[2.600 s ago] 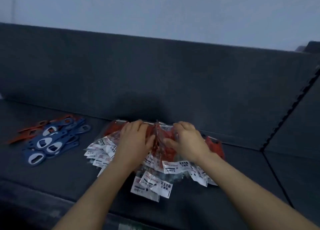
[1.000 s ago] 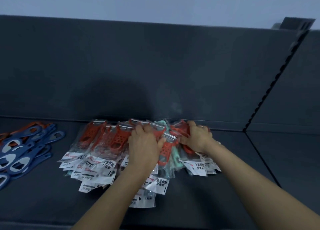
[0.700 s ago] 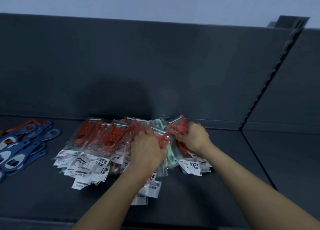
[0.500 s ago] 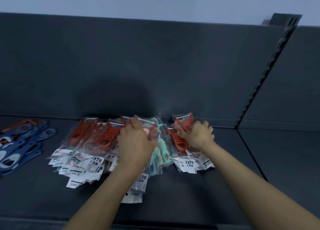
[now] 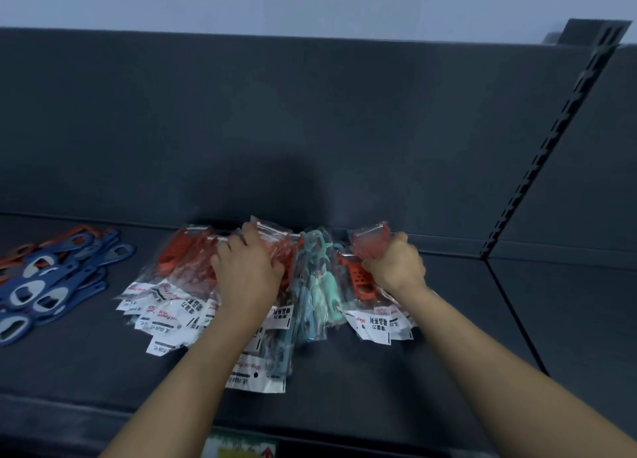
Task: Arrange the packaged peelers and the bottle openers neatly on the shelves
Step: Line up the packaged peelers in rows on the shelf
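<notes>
While both hands are busy in the heap, the sorting looks only partly done. Position: the packaged peelers point(image 5: 165, 285) lie fanned along the rear edge of the shelf point(image 5: 379, 388), near its middle. Their heads point toward the back panel point(image 5: 310, 130) and their white label ends toward the front edge.

Grip: the left hand point(image 5: 246, 271) lies over the orange ones, fingers curled onto their top ends and holding them. The right hand point(image 5: 394, 266) is fisted round one orange packet point(image 5: 370, 240), whose head is raised off the pile. Between the hands, the teal packets point(image 5: 315, 285) overlap, askew.

Toward the shelf's left end, the bottle openers point(image 5: 51, 278), blue and orange, lie in a loose heap well apart from both hands.

Judgement: colours are roughly grouped. Squaring the peeler rows is still to do, as are all the openers.
</notes>
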